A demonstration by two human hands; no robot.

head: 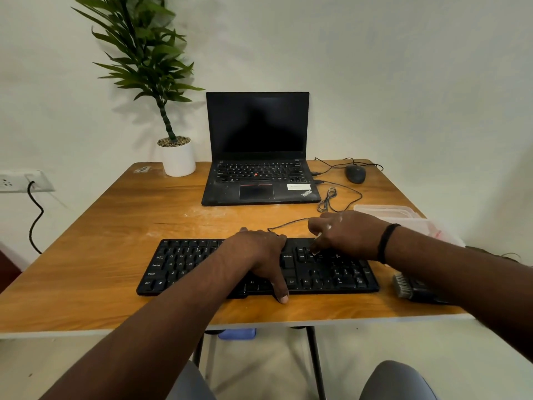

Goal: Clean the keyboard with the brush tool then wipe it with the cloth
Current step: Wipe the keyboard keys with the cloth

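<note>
Black and low, the keyboard [256, 268] lies across the lower middle of the frame on a wooden table [95, 232], its long edge running parallel to the table's near edge. The left hand [256, 255] lies palm-down over the middle of the keyboard, fingers curled over its far edge and thumb stretched down past its near edge, so it grips the board from both sides. The right hand [343, 230] hovers over the right part of the keyboard, fingers bent and bunched downward, pinching a thin pale tool [317, 243] whose tip touches the keys near the navigation block; what kind of tool it is cannot be told. A black band [386, 241] circles the right wrist. At the right edge of the frame, just beside the keyboard's right end and partly hidden under the right forearm, lies a dark brush tool [409, 288] with pale grey bristles at its left end. Above it, at middle right, sits a clear plastic container [389, 212] with crumpled plastic next to it. An open black laptop [258, 157] with a dark screen stands at upper centre, a dark mouse [355, 173] to its right with a thin cable [340, 197] looping toward the keyboard. A potted plant [176, 151] in a white pot stands at upper left of the table.
</note>
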